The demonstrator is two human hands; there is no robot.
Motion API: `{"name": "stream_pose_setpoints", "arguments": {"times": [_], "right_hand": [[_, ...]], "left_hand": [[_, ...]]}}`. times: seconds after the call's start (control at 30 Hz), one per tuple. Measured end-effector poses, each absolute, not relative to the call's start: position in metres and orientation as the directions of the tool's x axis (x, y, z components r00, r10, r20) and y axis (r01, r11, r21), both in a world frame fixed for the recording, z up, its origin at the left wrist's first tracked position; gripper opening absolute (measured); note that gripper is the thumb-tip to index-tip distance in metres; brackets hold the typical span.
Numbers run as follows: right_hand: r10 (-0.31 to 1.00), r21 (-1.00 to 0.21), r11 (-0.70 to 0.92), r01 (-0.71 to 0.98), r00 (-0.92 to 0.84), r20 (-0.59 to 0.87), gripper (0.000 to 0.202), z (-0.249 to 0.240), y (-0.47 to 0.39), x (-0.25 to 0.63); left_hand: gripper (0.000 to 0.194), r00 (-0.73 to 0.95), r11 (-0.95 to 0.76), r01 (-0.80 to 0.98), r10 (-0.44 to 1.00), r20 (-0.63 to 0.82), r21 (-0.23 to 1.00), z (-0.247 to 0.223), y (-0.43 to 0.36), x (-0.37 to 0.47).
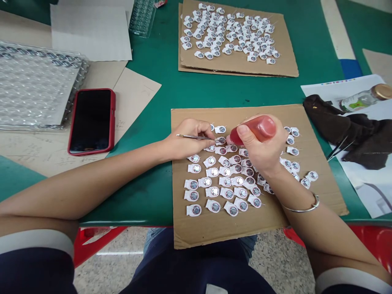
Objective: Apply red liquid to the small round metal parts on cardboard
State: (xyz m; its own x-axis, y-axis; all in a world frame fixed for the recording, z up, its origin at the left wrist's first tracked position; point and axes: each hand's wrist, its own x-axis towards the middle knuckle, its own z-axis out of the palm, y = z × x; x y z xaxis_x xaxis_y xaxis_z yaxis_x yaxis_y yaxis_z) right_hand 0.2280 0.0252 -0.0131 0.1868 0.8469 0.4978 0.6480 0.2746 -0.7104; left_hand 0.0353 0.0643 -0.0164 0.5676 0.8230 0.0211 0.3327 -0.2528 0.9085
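On a sheet of cardboard (226, 234) that juts over the near edge of the green table (147, 108), rows of small white tabs (225, 171), each with a round silver disc, lie flat, and both hands work above the far part of them. The left hand (183, 148) holds a thin metal tool (193, 136) pinched in a narrow grip, its shaft lying across the fingers and its tip pointing right, close to one tab (220, 141) near the far edge of the sheet; whether the tip touches that tab cannot be told. The right hand (269, 153) is wrapped firmly around a red bottle (265, 125), the thumb along its side, and the bottle tilts so that its narrow end points left and down, just beside the same tab. A silver bracelet (301, 210) circles the right wrist. More tabs lie to the right of this hand, some bunched together. Farther off, a stacked pair of cardboard pieces (235, 68) carries a crowded group of similar tabs. To the left, a phone in a red case (92, 122) lies beside a clear dimpled tray (33, 90). To the right, a dark cloth (366, 141) rests partly on a printed white sheet (370, 190), with tweezers (340, 148) against it and a glass jar (358, 101) lying on its side behind.
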Motion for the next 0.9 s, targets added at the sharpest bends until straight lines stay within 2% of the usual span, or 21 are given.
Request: {"name": "stream_pose_setpoints", "arguments": {"times": [0.4,0.53,0.7,0.8,0.9], "right_hand": [[0.837,-0.715,0.297,0.633,0.187,0.514,0.03,-0.013,0.025,0.227],[0.791,-0.809,0.353,0.471,0.312,0.527,0.028,-0.01,0.027,0.229],[0.761,-0.882,0.455,0.124,0.461,0.457,0.026,0.003,0.045,0.245],[0.808,-0.942,0.333,0.043,0.502,0.309,0.033,0.004,0.059,0.268],[0.877,-0.978,0.182,0.102,0.432,0.209,0.04,-0.002,0.069,0.295]], "left_hand": [[0.007,0.571,-0.24,0.341,0.821,0.003,0.909,-0.018,0.065,0.034],[0.005,0.555,-0.244,0.342,0.832,0.015,0.908,-0.019,0.062,0.034],[0.008,0.449,-0.313,0.282,0.878,0.163,0.907,-0.003,0.054,0.034],[0.014,0.339,-0.315,0.222,0.912,0.23,0.923,0.008,0.06,0.029],[0.017,0.255,-0.277,0.221,0.942,0.219,0.935,0.01,0.079,0.016]]}}
